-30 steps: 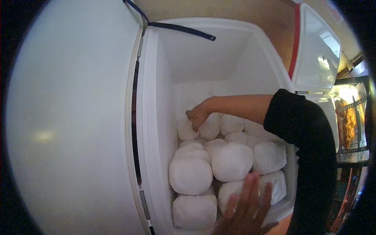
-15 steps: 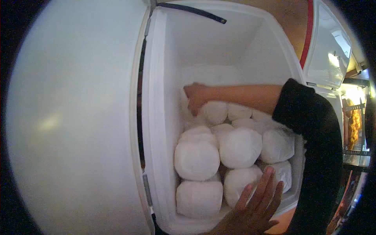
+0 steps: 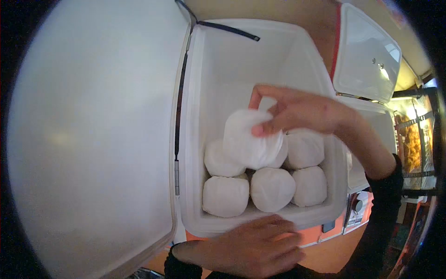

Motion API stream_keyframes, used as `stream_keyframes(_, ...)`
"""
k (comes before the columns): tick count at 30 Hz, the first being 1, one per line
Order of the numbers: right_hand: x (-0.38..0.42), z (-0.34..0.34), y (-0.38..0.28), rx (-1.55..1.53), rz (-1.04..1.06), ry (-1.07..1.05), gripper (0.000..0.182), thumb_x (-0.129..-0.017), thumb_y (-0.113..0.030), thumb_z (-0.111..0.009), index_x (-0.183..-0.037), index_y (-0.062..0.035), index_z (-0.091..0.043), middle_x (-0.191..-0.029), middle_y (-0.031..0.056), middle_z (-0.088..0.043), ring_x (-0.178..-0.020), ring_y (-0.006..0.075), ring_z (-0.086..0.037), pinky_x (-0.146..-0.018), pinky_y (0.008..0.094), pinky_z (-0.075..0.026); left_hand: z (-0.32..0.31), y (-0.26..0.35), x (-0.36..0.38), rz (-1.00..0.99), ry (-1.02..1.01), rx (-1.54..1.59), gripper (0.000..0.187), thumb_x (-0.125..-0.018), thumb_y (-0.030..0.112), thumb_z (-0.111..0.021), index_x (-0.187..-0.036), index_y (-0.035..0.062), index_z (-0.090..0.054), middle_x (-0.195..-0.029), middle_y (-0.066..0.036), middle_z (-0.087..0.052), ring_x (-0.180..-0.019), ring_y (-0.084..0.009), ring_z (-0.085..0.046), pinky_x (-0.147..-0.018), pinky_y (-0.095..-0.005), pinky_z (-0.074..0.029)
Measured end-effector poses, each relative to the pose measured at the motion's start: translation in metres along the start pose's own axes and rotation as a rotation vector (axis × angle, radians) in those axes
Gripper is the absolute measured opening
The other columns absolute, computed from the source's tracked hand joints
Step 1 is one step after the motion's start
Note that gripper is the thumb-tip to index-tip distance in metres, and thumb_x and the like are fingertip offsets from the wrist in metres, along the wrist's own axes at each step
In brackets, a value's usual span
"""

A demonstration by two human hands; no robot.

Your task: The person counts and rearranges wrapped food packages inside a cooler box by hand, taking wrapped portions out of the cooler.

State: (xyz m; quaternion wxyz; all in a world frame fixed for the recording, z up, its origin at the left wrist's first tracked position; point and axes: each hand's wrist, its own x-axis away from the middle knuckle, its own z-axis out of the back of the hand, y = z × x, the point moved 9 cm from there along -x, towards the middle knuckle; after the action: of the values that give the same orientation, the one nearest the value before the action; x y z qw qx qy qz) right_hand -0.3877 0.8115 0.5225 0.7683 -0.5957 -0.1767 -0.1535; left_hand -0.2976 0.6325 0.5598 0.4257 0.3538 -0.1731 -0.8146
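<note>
A white, rounded bundle (image 3: pixel 248 139) with layered edges is in my right hand (image 3: pixel 288 111), fingers and thumb curled over its top. It is raised above the other bundles inside an open white chest (image 3: pixel 193 139) and overlaps some of them in this view. Below it, similar white bundles (image 3: pixel 226 196) are packed side by side against the near wall, several of them in rows. My left hand (image 3: pixel 260 246) hovers at the near rim, back up, fingers loosely spread and slightly blurred, holding nothing.
The chest's large white lid (image 3: pixel 93 139) stands raised along the left, with a black strap (image 3: pixel 227 30) at the far corner. To the right is another white chest with its lid (image 3: pixel 369 53) up. Beyond it, a lit glass case (image 3: pixel 413 144) holds golden-brown food.
My right hand has come up from the chest's far left with a bundle in it. My left hand has drawn back from the near bundles to the rim. The view has shifted.
</note>
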Motion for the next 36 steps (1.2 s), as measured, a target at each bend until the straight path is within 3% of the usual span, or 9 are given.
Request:
stream_keyframes(3, 0.008, -0.025, 0.02, -0.112, -0.012, -0.027, 0.046, -0.085, -0.035, -0.077, -0.112, -0.0087, -0.05, -0.09, 0.0098, -0.068, -0.08, 0.0145, -0.06, -0.074, 0.0288, -0.047, 0.062, -0.023, 0.028, 0.316, 0.416, -0.005, 0.018, -0.082, 0.014, -0.069, -0.093, 0.0013, -0.063, -0.105, -0.016, -0.059, -0.106, -0.0311, -0.058, -0.088, -0.0411, -0.049)
stream_keyframes(6, 0.013, -0.037, 0.016, 0.02, 0.082, -0.047, 0.042, -0.085, -0.034, -0.076, -0.11, -0.0069, -0.055, -0.095, 0.0147, -0.067, -0.086, 0.0205, -0.062, -0.08, 0.034, -0.048, 0.087, -0.051, 0.023, 0.631, 0.445, -0.164, 0.022, -0.082, 0.013, -0.069, -0.099, 0.0014, -0.061, -0.112, -0.018, -0.057, -0.109, -0.0333, -0.057, -0.091, -0.0447, -0.048)
stream_keyframes(7, 0.018, -0.029, -0.001, 0.353, 0.265, 0.103, 0.041, -0.087, -0.035, -0.073, -0.112, -0.0054, -0.058, -0.101, 0.0181, -0.066, -0.093, 0.0248, -0.062, -0.085, 0.037, -0.048, 0.088, -0.059, 0.023, 0.701, 0.435, -0.267, 0.027, -0.083, 0.015, -0.068, -0.105, 0.0017, -0.06, -0.118, -0.019, -0.055, -0.113, -0.0351, -0.055, -0.094, -0.0464, -0.046)
stream_keyframes(9, 0.025, -0.022, -0.018, 0.684, 0.441, 0.26, 0.041, -0.089, -0.036, -0.07, -0.114, -0.0039, -0.062, -0.106, 0.0215, -0.066, -0.099, 0.0291, -0.062, -0.09, 0.04, -0.048, 0.074, -0.072, 0.021, 0.692, 0.351, -0.294, 0.035, -0.084, 0.016, -0.068, -0.114, 0.0031, -0.056, -0.124, -0.02, -0.052, -0.118, -0.0369, -0.053, -0.097, -0.0478, -0.044)
stream_keyframes(12, 0.006, -0.018, 0.003, 0.832, 0.316, 0.035, 0.045, -0.093, -0.038, -0.064, -0.122, -0.0031, -0.064, -0.121, 0.0248, -0.061, -0.114, 0.0345, -0.057, -0.1, 0.0411, -0.043, 0.062, -0.076, 0.016, 0.721, 0.24, -0.287, 0.05, -0.084, 0.017, -0.068, -0.13, 0.0066, -0.049, -0.135, -0.021, -0.046, -0.126, -0.0394, -0.048, -0.103, -0.0498, -0.041)
stream_keyframes(17, -0.006, -0.024, 0.023, 0.282, 0.127, -0.346, 0.058, -0.092, -0.047, -0.058, -0.131, -0.0049, -0.06, -0.124, 0.0196, -0.064, -0.123, 0.0327, -0.055, -0.106, 0.0407, -0.04, 0.058, -0.086, 0.021, 0.79, 0.216, -0.253, 0.065, -0.075, 0.023, -0.077, -0.134, 0.0113, -0.051, -0.14, -0.019, -0.045, -0.127, -0.0403, -0.046, -0.106, -0.0499, -0.04)
stream_keyframes(26, -0.02, -0.01, 0.041, 0.364, 0.231, -0.254, 0.048, -0.071, -0.014, -0.074, -0.116, 0.0016, -0.066, -0.111, 0.0216, -0.069, -0.105, 0.0298, -0.067, -0.092, 0.0387, -0.052, 0.057, -0.093, 0.019, 0.824, 0.246, -0.122, 0.075, -0.071, 0.013, -0.082, -0.137, 0.0087, -0.046, -0.133, -0.02, -0.039, -0.123, -0.0391, -0.047, -0.102, -0.0473, -0.044)
stream_keyframes(29, -0.014, -0.014, 0.035, 0.438, 0.138, -0.231, 0.043, -0.076, 0.002, -0.072, -0.118, 0.003, -0.063, -0.119, 0.0198, -0.067, -0.11, 0.0252, -0.066, -0.096, 0.0343, -0.053, 0.057, -0.093, 0.018, 0.811, 0.234, -0.166, 0.081, -0.068, 0.012, -0.084, -0.139, 0.0087, -0.045, -0.131, -0.02, -0.04, -0.122, -0.039, -0.047, -0.1, -0.0458, -0.046)
stream_keyframes(36, -0.001, -0.017, 0.031, 0.578, 0.274, -0.152, 0.044, -0.079, -0.012, -0.074, -0.118, -0.0004, -0.056, -0.119, 0.0218, -0.065, -0.109, 0.0315, -0.066, -0.093, 0.0405, -0.052, 0.065, -0.092, 0.027, 0.889, 0.364, -0.282, 0.082, -0.063, 0.012, -0.085, -0.136, 0.0083, -0.048, -0.128, -0.019, -0.04, -0.119, -0.0369, -0.048, -0.099, -0.0457, -0.046)
